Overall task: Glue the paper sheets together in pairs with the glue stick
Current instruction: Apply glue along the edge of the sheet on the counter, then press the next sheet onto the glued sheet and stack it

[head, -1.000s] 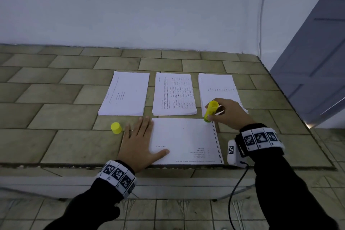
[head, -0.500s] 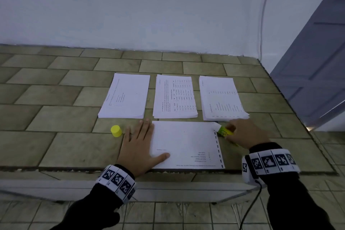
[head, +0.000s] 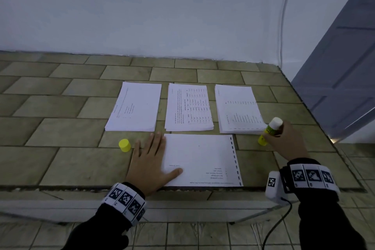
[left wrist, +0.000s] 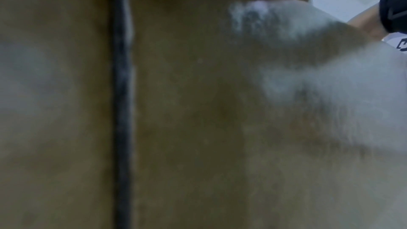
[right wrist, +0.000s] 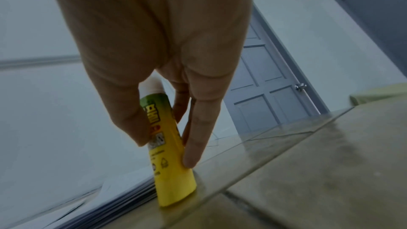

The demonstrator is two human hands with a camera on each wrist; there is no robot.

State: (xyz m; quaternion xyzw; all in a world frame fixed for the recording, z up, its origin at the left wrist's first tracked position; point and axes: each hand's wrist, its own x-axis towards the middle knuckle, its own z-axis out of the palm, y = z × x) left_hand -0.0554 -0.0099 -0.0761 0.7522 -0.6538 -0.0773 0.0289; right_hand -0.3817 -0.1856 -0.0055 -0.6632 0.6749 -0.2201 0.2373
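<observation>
A single white sheet (head: 200, 160) lies at the counter's front edge. My left hand (head: 154, 154) rests flat on its left edge, fingers straight, thumb on the paper. Behind it lie three paper stacks, left (head: 134, 105), middle (head: 188, 107) and right (head: 237, 107). My right hand (head: 282, 138) grips the uncapped yellow glue stick (head: 273, 127) just right of the right stack. The glue stick (right wrist: 167, 145) leans with its base on the tile and its white end up, thumb and fingers around it. Its yellow cap (head: 124, 145) stands left of my left hand.
The tiled counter (head: 60, 164) ends at a front edge under my wrists and at a right edge near a grey door (head: 341, 79). A white wall closes the back. The left wrist view is blurred, close on the tiles.
My right hand moved from the sheet's far right corner out to the right and turned the glue stick base-down onto the tile. The left hand stayed flat on the sheet.
</observation>
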